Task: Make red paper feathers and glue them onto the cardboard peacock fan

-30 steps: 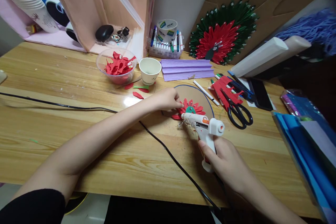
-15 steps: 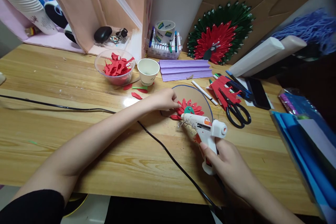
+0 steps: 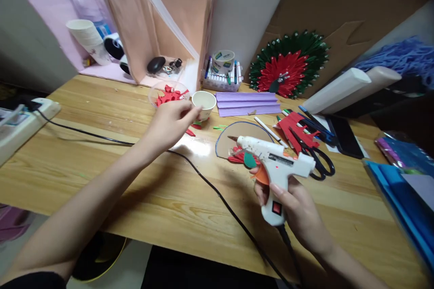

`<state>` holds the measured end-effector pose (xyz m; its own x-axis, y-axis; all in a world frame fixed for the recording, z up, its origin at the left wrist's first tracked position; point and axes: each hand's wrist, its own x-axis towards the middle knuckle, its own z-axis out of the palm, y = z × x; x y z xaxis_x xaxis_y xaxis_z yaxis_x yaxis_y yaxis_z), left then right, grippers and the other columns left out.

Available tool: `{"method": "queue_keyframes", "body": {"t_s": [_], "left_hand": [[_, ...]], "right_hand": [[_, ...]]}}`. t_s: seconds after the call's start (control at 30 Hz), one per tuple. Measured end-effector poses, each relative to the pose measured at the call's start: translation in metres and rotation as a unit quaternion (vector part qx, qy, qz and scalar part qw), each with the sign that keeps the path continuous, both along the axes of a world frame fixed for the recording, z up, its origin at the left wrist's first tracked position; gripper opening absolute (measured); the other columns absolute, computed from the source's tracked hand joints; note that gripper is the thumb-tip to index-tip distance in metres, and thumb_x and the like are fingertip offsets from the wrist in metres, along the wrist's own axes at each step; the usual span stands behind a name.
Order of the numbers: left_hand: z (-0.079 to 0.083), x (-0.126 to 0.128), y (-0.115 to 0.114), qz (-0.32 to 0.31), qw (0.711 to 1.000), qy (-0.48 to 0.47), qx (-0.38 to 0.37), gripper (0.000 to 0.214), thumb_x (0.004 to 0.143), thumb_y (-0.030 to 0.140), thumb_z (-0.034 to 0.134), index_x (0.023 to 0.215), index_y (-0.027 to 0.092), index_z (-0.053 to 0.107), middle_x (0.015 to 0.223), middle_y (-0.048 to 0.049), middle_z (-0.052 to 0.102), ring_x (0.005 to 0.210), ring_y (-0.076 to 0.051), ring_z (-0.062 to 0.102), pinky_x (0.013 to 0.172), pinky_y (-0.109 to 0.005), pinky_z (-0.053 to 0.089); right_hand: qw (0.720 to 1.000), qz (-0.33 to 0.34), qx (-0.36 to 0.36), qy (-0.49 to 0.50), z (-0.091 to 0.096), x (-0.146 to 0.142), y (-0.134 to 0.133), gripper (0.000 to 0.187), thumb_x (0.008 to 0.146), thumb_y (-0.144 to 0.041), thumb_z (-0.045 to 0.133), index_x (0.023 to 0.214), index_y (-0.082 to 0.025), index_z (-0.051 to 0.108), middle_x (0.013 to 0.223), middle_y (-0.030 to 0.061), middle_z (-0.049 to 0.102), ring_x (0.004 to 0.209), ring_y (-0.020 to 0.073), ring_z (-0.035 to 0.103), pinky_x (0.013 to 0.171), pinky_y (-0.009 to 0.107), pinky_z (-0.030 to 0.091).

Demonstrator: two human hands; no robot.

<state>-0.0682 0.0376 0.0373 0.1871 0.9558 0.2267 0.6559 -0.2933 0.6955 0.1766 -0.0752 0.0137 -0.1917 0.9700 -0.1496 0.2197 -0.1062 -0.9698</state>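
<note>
My right hand (image 3: 294, 207) grips the handle of a white hot glue gun (image 3: 267, 156), its fingers at the orange trigger (image 3: 260, 175) and its nozzle pointing left. Behind the gun lies a round cardboard disc (image 3: 237, 133) with a blue edge. Red petals (image 3: 235, 156) and a green piece (image 3: 250, 160) show on it, partly covered by the gun. My left hand (image 3: 171, 123) hovers in front of a paper cup (image 3: 204, 101) and a clear bowl of red paper pieces (image 3: 169, 94). Its thumb and forefinger are a little apart, with nothing seen between them; the other fingers are mostly hidden.
A black cord (image 3: 206, 179) crosses the table from a power strip (image 3: 30, 122). Black scissors (image 3: 318, 160), red paper (image 3: 298, 131) and pens lie right of the disc. Purple crepe paper (image 3: 247, 104) and a red-and-green paper flower (image 3: 288, 65) are farther back.
My left hand has left the flower on the disc and moved left toward the cup and bowl. The glue gun has lifted and turned slightly. The camera view has shifted.
</note>
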Motion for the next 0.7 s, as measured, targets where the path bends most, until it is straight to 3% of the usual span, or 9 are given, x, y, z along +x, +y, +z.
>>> {"method": "queue_keyframes", "body": {"t_s": [0.13,0.2,0.27,0.33,0.43,0.5,0.6,0.7], "left_hand": [[0.015,-0.046,-0.075,0.111,0.99,-0.082,-0.016,0.044,0.093,0.041,0.036,0.071,0.015,0.064,0.066,-0.002,0.061,0.063,-0.013,0.054,0.061,-0.024,0.041],[0.01,-0.063,-0.104,0.137,0.988,-0.056,-0.042,0.034,0.091,0.042,0.042,0.084,0.017,0.065,0.082,-0.0037,0.065,0.078,-0.016,0.059,0.069,-0.025,0.044],[-0.002,-0.079,-0.12,0.178,0.983,-0.035,-0.037,0.026,0.085,0.041,0.053,0.097,0.02,0.063,0.098,-0.0047,0.065,0.09,-0.018,0.059,0.075,-0.027,0.045],[-0.018,-0.098,-0.121,0.206,0.978,-0.021,-0.014,0.028,0.08,0.036,0.06,0.103,0.021,0.061,0.105,-0.005,0.063,0.095,-0.019,0.058,0.078,-0.029,0.046],[-0.043,-0.128,-0.106,0.263,0.965,-0.007,0.01,0.024,0.075,0.024,0.06,0.098,0.019,0.061,0.1,-0.0051,0.063,0.091,-0.02,0.059,0.081,-0.033,0.046],[-0.059,-0.143,-0.093,0.313,0.949,-0.034,0.016,0.024,0.071,0.019,0.057,0.095,0.018,0.061,0.099,-0.0057,0.064,0.089,-0.02,0.06,0.082,-0.033,0.047],[-0.078,-0.156,-0.077,0.335,0.941,-0.056,0.005,0.024,0.072,0.023,0.056,0.094,0.014,0.062,0.095,-0.0079,0.065,0.083,-0.019,0.062,0.079,-0.033,0.049],[-0.087,-0.162,-0.068,0.346,0.934,-0.082,-0.021,0.033,0.073,0.033,0.059,0.099,0.012,0.061,0.094,-0.0097,0.068,0.078,-0.019,0.065,0.073,-0.032,0.052]], "right_hand": [[0.99,0.079,0.05,0.102,0.011,-0.062,0.032,0.026,0.086,-0.047,0.05,0.087,-0.021,0.049,0.072,0.0007,0.058,0.062,0.0133,0.054,0.055,0.025,0.047],[0.981,0.134,0.083,0.11,0.009,-0.106,0.049,0.024,0.083,-0.045,0.055,0.085,-0.021,0.048,0.076,0.001,0.057,0.067,0.0146,0.056,0.061,0.027,0.049],[0.974,0.174,0.116,0.085,0.0,-0.153,0.064,0.023,0.084,-0.044,0.054,0.093,-0.024,0.046,0.079,0.0006,0.057,0.064,0.015,0.055,0.057,0.029,0.049],[0.971,0.164,0.174,0.02,-0.011,-0.201,0.078,0.024,0.085,-0.039,0.055,0.102,-0.027,0.042,0.083,0.0014,0.059,0.069,0.0176,0.059,0.06,0.031,0.051],[0.964,0.174,0.198,-0.013,-0.027,-0.263,0.093,0.021,0.081,-0.031,0.061,0.088,-0.028,0.042,0.083,0.005,0.061,0.075,0.0217,0.062,0.063,0.035,0.051],[0.961,0.176,0.209,-0.041,-0.034,-0.289,0.099,0.022,0.079,-0.029,0.064,0.086,-0.026,0.043,0.083,0.0065,0.061,0.079,0.0228,0.063,0.065,0.034,0.049],[0.951,0.189,0.229,-0.081,-0.035,-0.296,0.103,0.009,0.082,-0.021,0.058,0.084,-0.022,0.049,0.079,0.0063,0.06,0.077,0.0204,0.063,0.065,0.031,0.047],[0.938,0.201,0.259,-0.116,-0.034,-0.257,0.102,0.013,0.079,-0.01,0.056,0.08,-0.023,0.053,0.08,0.0049,0.062,0.078,0.0188,0.06,0.07,0.031,0.045]]}}
